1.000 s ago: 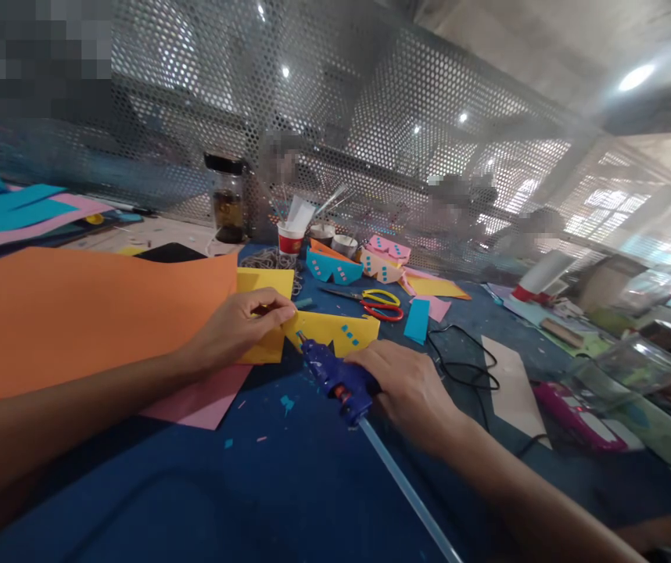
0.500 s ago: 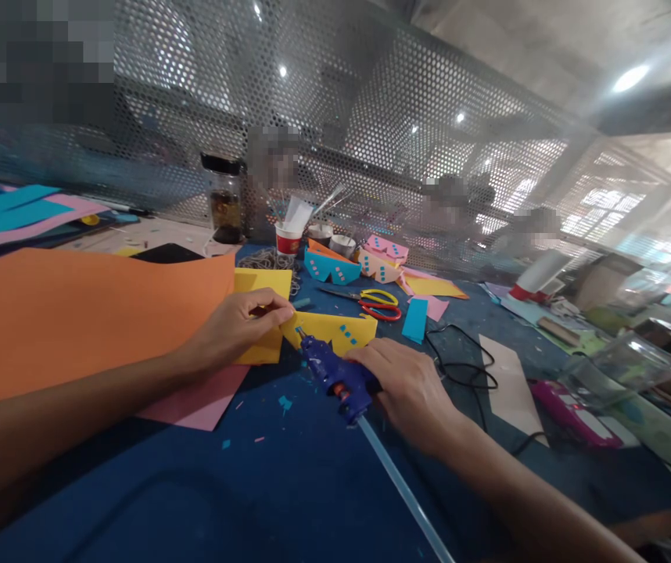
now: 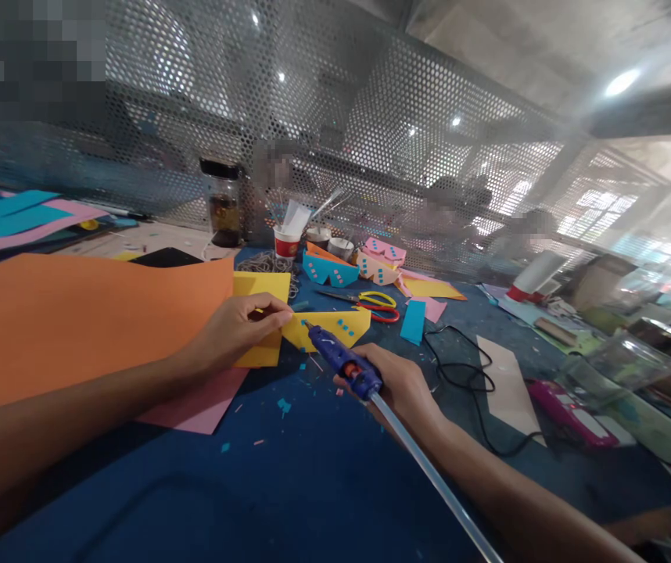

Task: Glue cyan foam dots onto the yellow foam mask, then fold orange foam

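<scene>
Blue tabletop (image 3: pixel 253 500), littered with paper scraps, backed by a perforated metal panel (image 3: pixel 324 94); figures behind it are blurred past making out. Yellow paper mask (image 3: pixel 331 318) lies at mid-table, its left corner pinched between thumb and fingers of the left hand (image 3: pixel 247 324). Purple-blue glue gun (image 3: pixel 344 361) is gripped in the right hand (image 3: pixel 397 383); hands are held apart. Compared with half a second ago, the gun has been swung further sideways and its rear raised, the nozzle drawn slightly right, and more of the black cable (image 3: pixel 505 455) is exposed beside the pale card (image 3: pixel 508 383). The mask's centre notch, seen earlier, is now covered by the gun. Handle and trigger are hidden by the palm; whether mask is touched by nozzle cannot be told. Glue stick (image 3: pixel 429 467) is cut off at the lower edge.
</scene>
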`<act>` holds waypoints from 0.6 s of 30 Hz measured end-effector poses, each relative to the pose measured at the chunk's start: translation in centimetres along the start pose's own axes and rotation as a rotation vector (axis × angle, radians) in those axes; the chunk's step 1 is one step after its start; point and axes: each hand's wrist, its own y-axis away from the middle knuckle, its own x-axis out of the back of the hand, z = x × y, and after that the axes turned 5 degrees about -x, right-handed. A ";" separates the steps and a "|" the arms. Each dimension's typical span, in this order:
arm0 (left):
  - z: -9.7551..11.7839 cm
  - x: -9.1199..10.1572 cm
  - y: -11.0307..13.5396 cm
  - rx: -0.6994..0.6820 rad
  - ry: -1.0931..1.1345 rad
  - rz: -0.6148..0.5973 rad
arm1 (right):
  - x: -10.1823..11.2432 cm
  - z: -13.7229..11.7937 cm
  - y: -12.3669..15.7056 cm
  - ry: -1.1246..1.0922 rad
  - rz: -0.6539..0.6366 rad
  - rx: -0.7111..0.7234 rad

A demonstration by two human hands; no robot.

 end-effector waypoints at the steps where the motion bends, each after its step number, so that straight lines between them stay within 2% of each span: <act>1: 0.1 0.0 0.0 0.000 0.005 0.005 | -0.1 -0.1 0.0 -0.004 0.002 -0.011; 6: 0.3 0.1 0.2 -0.002 0.023 0.013 | -0.4 -0.4 0.1 -0.045 -0.022 -0.027; 18: 0.2 0.3 0.2 0.001 0.013 0.041 | -1.3 -1.5 0.1 -0.284 -0.022 -0.262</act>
